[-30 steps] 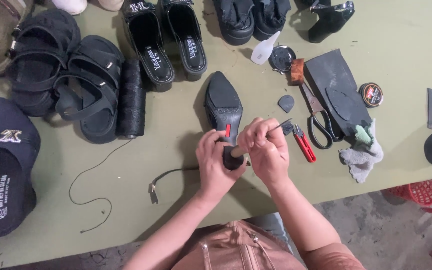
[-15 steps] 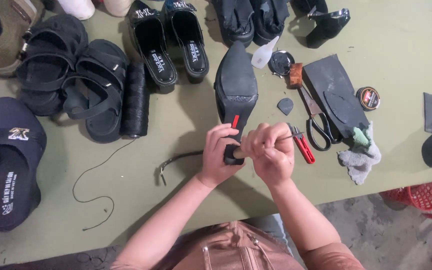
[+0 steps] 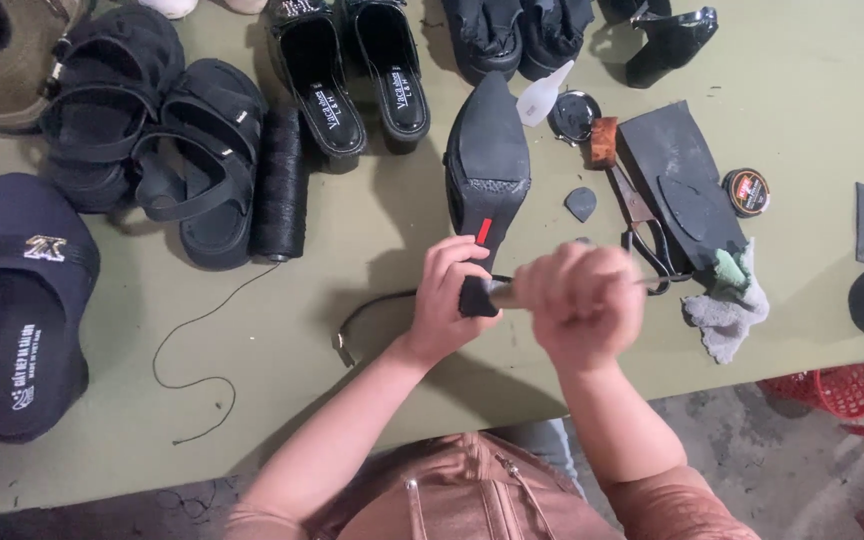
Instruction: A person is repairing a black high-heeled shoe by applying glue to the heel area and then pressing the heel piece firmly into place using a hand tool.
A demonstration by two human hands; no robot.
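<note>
A black high-heeled shoe [image 3: 488, 150] is held sole up over the green table [image 3: 352, 330], toe pointing away, with a red patch on its sole near the heel. My left hand [image 3: 447, 300] grips the shoe at its heel. My right hand [image 3: 582, 300], blurred, is closed around a thin metal tool [image 3: 500, 292] whose tip meets the heel tip. The tool's handle is hidden inside the fist.
Black sandals [image 3: 152, 130], a spool of black thread [image 3: 279, 185], black mules [image 3: 352, 70], scissors [image 3: 642, 225], a rubber sole sheet [image 3: 682, 180], a polish tin [image 3: 748, 190], a grey rag [image 3: 727, 305], a loose strap [image 3: 372, 315]. Dark slippers [image 3: 12, 300] at left. Red basket [image 3: 837, 385] on the floor.
The shoe has been lifted and turned more upright with its sole facing me. My right hand has shifted right and is now blurred, working the tool at the heel.
</note>
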